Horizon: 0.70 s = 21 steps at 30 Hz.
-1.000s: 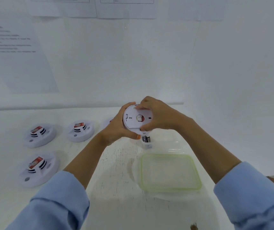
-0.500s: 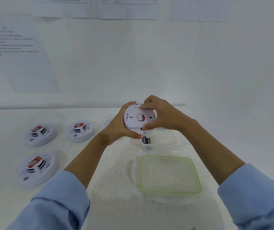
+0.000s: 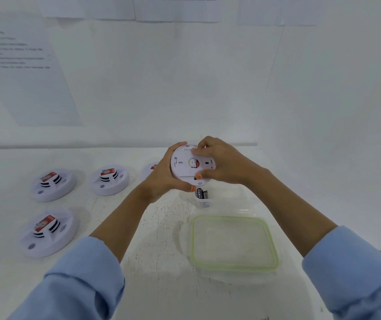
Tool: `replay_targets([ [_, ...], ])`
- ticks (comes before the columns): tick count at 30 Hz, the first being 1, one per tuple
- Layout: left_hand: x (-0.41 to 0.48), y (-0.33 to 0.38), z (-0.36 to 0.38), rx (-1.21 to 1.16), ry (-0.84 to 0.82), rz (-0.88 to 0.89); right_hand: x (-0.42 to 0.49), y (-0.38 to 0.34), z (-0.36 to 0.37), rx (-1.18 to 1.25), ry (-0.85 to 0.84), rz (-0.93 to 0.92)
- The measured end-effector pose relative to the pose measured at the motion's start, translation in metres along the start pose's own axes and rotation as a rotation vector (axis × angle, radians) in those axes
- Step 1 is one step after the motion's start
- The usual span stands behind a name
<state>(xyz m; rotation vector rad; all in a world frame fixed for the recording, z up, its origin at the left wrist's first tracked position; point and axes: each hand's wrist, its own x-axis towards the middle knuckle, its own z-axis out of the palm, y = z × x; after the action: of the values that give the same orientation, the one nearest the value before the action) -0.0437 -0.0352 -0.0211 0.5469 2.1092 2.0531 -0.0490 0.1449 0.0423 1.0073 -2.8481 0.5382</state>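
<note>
The smoke detector (image 3: 185,167) is held above the far side of the white table (image 3: 152,229), tipped on edge with its flat back facing the person. The left hand (image 3: 161,179) cups its left rim, and the right hand (image 3: 225,162) pinches its right rim. It is a white disc with a small red-and-yellow sticker at its centre. 3 more detectors (image 3: 52,184) lie on the table at the left. A green-rimmed lid (image 3: 193,241) lies nearby, and batteries (image 3: 201,194) stand in a clear tub. Papers (image 3: 23,65) hang on the white wall.
</note>
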Motion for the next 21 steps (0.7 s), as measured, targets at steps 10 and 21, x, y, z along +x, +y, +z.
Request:
replay_targets([
  [10, 0.001, -0.003, 0.006, -0.033, 0.065, 0.013, 0.003, 0.006, 0.017, -0.100, 0.013, -0.026],
  [21, -0.001, -0.007, 0.008, -0.032, 0.058, 0.000, 0.004, 0.009, 0.021, -0.146, -0.015, -0.068],
])
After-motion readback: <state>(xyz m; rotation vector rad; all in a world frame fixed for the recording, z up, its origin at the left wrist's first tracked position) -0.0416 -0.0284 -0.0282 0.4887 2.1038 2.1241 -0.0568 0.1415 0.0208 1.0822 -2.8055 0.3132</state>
